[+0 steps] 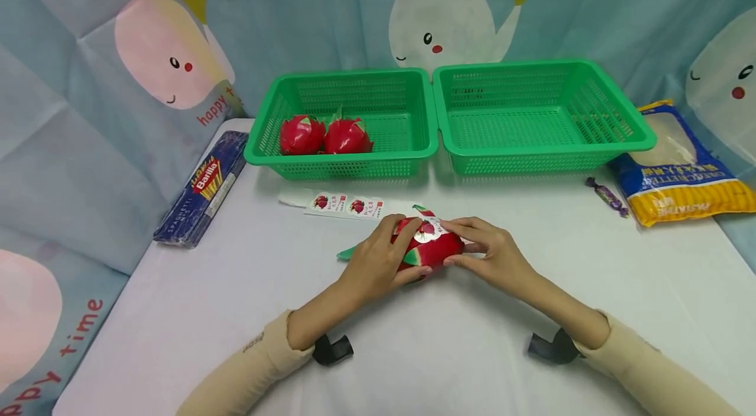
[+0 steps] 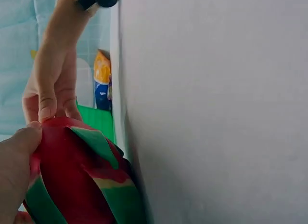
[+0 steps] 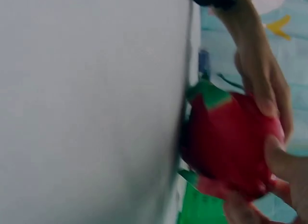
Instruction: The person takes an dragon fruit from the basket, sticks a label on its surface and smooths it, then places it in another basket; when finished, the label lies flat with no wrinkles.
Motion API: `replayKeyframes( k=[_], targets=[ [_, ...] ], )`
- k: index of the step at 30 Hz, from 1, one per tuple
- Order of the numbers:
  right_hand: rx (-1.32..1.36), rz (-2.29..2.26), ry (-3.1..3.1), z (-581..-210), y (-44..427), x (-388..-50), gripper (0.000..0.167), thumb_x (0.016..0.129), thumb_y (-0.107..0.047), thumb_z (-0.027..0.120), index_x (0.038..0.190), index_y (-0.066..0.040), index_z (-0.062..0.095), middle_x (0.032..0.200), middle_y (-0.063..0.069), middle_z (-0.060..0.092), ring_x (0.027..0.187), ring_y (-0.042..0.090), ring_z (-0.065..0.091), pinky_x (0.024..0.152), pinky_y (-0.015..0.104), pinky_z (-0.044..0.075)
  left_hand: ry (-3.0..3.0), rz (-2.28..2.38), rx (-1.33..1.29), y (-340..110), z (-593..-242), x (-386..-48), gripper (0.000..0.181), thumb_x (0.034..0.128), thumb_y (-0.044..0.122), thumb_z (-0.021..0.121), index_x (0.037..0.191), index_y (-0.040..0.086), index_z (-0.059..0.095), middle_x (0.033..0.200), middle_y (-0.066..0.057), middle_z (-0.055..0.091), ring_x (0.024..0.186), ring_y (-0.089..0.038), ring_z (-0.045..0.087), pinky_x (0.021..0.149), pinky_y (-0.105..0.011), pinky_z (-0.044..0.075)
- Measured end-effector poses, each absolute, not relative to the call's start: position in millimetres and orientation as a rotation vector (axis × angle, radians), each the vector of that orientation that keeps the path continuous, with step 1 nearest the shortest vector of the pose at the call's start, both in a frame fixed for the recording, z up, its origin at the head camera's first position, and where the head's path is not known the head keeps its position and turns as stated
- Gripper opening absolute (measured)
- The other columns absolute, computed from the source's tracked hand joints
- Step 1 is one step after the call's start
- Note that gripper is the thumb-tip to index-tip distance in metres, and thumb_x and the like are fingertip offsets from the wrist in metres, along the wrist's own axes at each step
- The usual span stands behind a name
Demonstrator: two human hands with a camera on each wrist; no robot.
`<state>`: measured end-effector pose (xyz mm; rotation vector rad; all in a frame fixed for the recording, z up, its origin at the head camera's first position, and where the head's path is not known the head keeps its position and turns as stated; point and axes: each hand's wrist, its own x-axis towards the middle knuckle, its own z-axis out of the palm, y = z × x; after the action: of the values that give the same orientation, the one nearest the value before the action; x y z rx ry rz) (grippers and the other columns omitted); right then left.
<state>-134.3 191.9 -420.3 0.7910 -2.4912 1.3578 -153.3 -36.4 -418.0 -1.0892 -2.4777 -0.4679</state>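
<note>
A red dragon fruit (image 1: pixel 437 252) with green-tipped scales lies on the white table in the middle of the head view. On its upper side is a round white sticker (image 1: pixel 426 232) printed with a dragon fruit picture. My left hand (image 1: pixel 380 258) grips the fruit's left part, fingers over the top and thumb on the near side. At the right end my right hand (image 1: pixel 493 255) holds the fruit between thumb and fingers, its upper fingers beside the sticker. Just behind lies a strip of stickers (image 1: pixel 339 205), partly hidden by the fruit and left hand.
Two green baskets stand at the back; the left basket (image 1: pixel 348 168) contains two dragon fruits (image 1: pixel 302 135). A blue spaghetti box (image 1: pixel 203 189) lies at left. To the right are a purple wrapped candy (image 1: pixel 608 197) and a blue-and-yellow bag (image 1: pixel 679 166).
</note>
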Motion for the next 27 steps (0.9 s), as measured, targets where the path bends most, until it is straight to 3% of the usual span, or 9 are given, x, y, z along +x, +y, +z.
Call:
replayKeyframes(
  k=[7,11,17,20,23,27],
  targets=[
    [0.738,1.449,-2.775,-415,196,-140,0.070,0.072,-0.023,0.077,0.134,-0.007,0.047,0.115,0.008,0.057,0.109,0.025,0.055,0.079,0.028,0.054,-2.417,-0.532,-1.100,-40,-420,-150,0.075,0.0710,0.052,0.073,0.125,0.007,0.048,0.115,-0.010,0.050,0.100,-0.017,0.056,0.074,-0.029,0.056],
    [0.821,1.097,-2.613,-417,194,-133,0.062,0.070,-0.028,0.077,0.124,-0.005,0.057,0.113,0.010,0.063,0.102,0.023,0.061,0.074,0.029,0.055,-2.423,-0.569,-1.083,-40,-420,-150,0.076,0.0699,0.053,0.073,0.124,0.006,0.048,0.115,-0.009,0.050,0.099,-0.017,0.057,0.075,-0.029,0.056],
    [0.934,0.657,-2.274,-416,190,-130,0.048,0.081,-0.043,0.063,0.110,-0.005,0.067,0.118,0.015,0.060,0.099,0.025,0.061,0.067,0.030,0.055,-2.371,-0.483,-1.121,-41,-424,-150,0.061,0.0722,0.049,0.073,0.119,0.015,0.054,0.117,-0.016,0.049,0.102,-0.023,0.055,0.076,-0.031,0.056],
    [1.043,0.709,-2.183,-412,190,-135,0.041,0.082,-0.037,0.065,0.108,-0.005,0.068,0.118,0.016,0.060,0.105,0.028,0.057,0.082,0.025,0.052,-2.329,-0.438,-1.153,-41,-425,-149,0.053,0.0739,0.047,0.072,0.117,0.022,0.054,0.119,-0.019,0.048,0.109,-0.027,0.052,0.081,-0.034,0.054],
    [1.086,0.932,-2.238,-409,192,-142,0.039,0.075,-0.025,0.076,0.107,-0.005,0.068,0.119,0.014,0.059,0.111,0.027,0.054,0.095,0.020,0.044,-2.295,-0.427,-1.183,-41,-425,-149,0.052,0.0746,0.046,0.072,0.117,0.022,0.052,0.121,-0.020,0.048,0.114,-0.030,0.050,0.086,-0.037,0.053],
    [0.976,1.312,-2.556,-400,189,-151,0.062,0.070,-0.021,0.080,0.126,-0.010,0.056,0.130,0.009,0.052,0.117,0.023,0.050,0.090,0.024,0.048,-2.252,-0.478,-1.230,-42,-425,-152,0.057,0.0738,0.047,0.072,0.109,0.009,0.047,0.120,-0.019,0.050,0.114,-0.028,0.050,0.089,-0.035,0.051]
  ],
)
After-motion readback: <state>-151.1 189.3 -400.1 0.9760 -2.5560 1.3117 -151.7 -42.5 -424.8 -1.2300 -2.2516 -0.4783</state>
